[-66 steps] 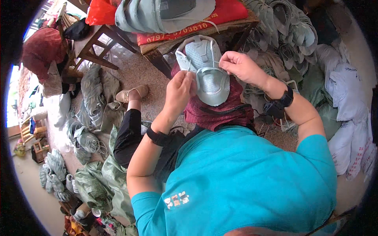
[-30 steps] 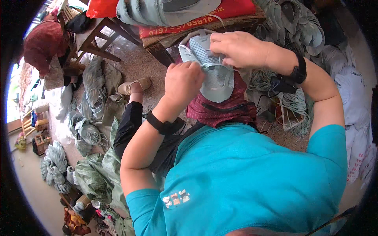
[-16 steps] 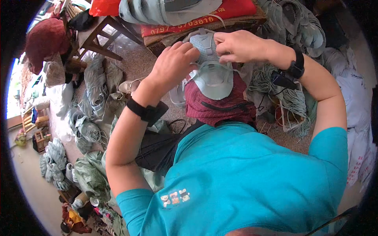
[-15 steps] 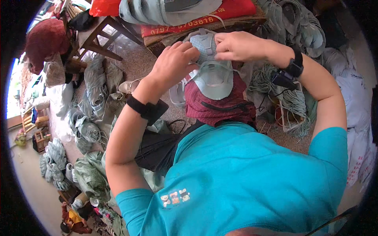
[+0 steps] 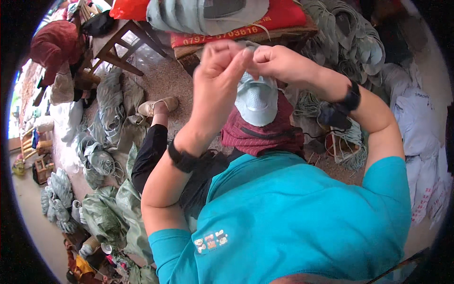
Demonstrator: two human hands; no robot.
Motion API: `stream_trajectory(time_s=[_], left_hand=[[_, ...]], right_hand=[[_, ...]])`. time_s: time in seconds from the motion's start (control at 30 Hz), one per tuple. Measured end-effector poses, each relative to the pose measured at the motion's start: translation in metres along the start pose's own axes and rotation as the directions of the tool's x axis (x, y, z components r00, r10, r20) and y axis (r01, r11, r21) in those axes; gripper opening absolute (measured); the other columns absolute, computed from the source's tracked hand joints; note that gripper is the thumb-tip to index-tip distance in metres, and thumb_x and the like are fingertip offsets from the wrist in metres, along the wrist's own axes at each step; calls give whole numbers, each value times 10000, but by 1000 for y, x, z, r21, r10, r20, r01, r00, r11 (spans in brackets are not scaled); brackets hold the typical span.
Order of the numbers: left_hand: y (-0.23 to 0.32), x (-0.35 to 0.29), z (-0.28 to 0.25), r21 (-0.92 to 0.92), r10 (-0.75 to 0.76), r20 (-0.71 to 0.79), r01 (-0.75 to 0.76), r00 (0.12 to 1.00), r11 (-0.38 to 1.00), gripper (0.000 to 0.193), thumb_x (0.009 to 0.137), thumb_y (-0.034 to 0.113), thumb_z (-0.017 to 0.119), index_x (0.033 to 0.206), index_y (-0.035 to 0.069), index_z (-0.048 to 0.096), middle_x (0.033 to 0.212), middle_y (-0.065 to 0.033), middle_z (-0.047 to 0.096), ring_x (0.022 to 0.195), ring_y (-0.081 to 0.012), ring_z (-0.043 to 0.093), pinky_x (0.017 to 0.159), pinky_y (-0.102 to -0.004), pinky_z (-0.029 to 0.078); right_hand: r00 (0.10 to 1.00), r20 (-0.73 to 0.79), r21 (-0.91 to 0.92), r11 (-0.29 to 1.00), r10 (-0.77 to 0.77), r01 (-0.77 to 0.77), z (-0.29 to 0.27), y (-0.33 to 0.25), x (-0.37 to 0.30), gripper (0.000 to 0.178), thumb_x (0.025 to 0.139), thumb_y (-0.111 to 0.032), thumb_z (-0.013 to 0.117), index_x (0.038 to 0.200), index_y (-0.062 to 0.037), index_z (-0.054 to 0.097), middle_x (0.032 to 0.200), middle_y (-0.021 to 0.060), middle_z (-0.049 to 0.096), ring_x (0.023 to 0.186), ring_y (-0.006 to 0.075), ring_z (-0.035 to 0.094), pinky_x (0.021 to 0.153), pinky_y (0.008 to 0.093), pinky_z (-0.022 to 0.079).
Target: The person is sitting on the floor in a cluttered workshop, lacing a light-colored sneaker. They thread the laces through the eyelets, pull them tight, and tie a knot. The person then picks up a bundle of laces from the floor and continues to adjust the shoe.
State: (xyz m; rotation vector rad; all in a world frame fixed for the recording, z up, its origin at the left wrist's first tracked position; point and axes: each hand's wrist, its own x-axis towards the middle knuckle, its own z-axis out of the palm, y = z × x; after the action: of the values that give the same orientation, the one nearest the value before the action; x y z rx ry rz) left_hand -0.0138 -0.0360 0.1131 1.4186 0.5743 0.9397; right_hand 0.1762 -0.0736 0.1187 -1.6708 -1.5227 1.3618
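Observation:
A pale mint shoe upper (image 5: 257, 104) with a mesh toe rests over a maroon striped cloth (image 5: 239, 135) on my lap. Its far part is covered by my hands. Just above that part, my left hand (image 5: 221, 66) is raised with thumb and finger pinched, its other fingers smeared by motion. My right hand (image 5: 283, 64) is closed right beside it, the fingertips of both almost meeting. Whatever thin thing lies between the fingers is too small and too hidden to make out.
Ahead stands a low wooden bench (image 5: 302, 38) with a red bag (image 5: 293, 16) and stacked grey shoe uppers (image 5: 189, 19). A wooden stool (image 5: 111, 59) is at far left. Bundled uppers lie left (image 5: 109, 99) and right (image 5: 364, 45). White sacks (image 5: 416, 123) line the right.
My left hand has lifted off the upper's left side and moved right, up to my right hand. My left leg and a beige shoe now show more fully.

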Motion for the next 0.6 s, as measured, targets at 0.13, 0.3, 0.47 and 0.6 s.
stream_trajectory(time_s=[0.13, 0.3, 0.47, 0.6], left_hand=[[56, 19, -25, 289, 564, 46, -552, 824, 783, 202, 982, 149, 607, 944, -15, 719, 1163, -69, 555, 989, -94, 533, 823, -221, 452], [1, 16, -27, 107, 316, -235, -298, 919, 948, 122, 952, 129, 640, 919, 25, 697, 909, -44, 616, 877, -143, 545, 773, -270, 440], [-85, -45, -27, 588, 5, 6, -8, 1000, 809, 141, 821, 112, 743, 915, 50, 658, 895, -89, 560, 709, -200, 573, 642, -313, 485], [-106, -49, -36, 581, 174, 90, -194, 981, 791, 146, 827, 79, 717, 911, 34, 607, 896, -105, 561, 699, -231, 578, 617, -331, 484]], right_hand=[[873, -92, 344, 807, -480, 480, -13, -57, -29, 325, 973, -368, 611, 933, -49, 658, 766, -42, 532, 656, 36, 463, 563, 194, 353], [896, 225, 338, 893, -384, 298, -13, -73, -15, 277, 992, -296, 586, 1039, -33, 660, 851, 9, 654, 705, 30, 552, 642, 187, 432], [898, 205, 582, 786, -390, 209, -62, -83, 15, 215, 993, -208, 563, 1055, -26, 660, 860, 73, 690, 717, 156, 650, 667, 275, 530], [875, -78, 633, 654, -477, 413, -123, -101, -13, 213, 992, -205, 557, 1066, -30, 654, 881, 76, 684, 739, 163, 643, 689, 291, 521]])
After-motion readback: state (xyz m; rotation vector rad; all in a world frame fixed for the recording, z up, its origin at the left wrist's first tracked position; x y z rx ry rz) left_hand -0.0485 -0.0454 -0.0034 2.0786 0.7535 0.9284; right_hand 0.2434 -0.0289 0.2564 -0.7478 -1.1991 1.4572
